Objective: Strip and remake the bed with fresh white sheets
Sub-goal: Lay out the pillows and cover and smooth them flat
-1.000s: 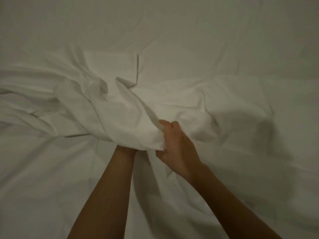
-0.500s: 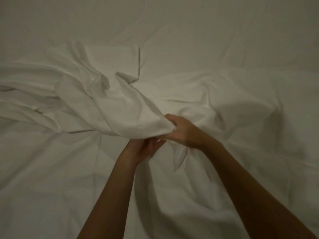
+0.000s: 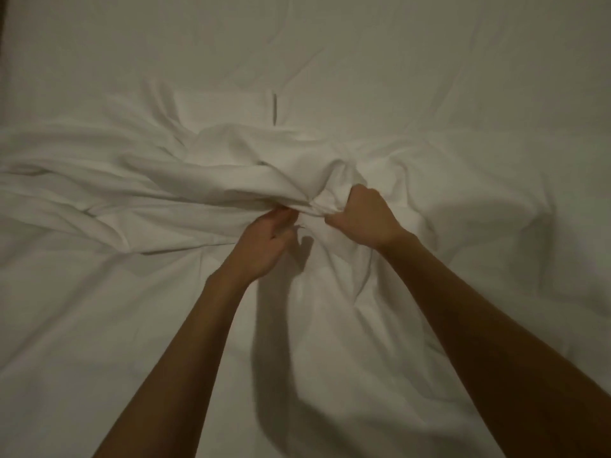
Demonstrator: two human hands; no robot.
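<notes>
Gripping one bunched white sheet (image 3: pixel 231 173): two hands, left (image 3: pixel 264 246) and right (image 3: pixel 360 219), fingers curled.

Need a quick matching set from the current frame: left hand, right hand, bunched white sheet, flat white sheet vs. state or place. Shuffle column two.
Column A
1. left hand
2. right hand
3. bunched white fabric sheet
4. flat white fabric sheet

Column B
a. lies smooth at the far side of the bed
b. fist closed over a gathered fold, knuckles up
c. rumpled in ridges running out to the left
d. fingers pinch the fold's underside edge

Pairs: 1-d, 2-b, 3-c, 4-a
</notes>
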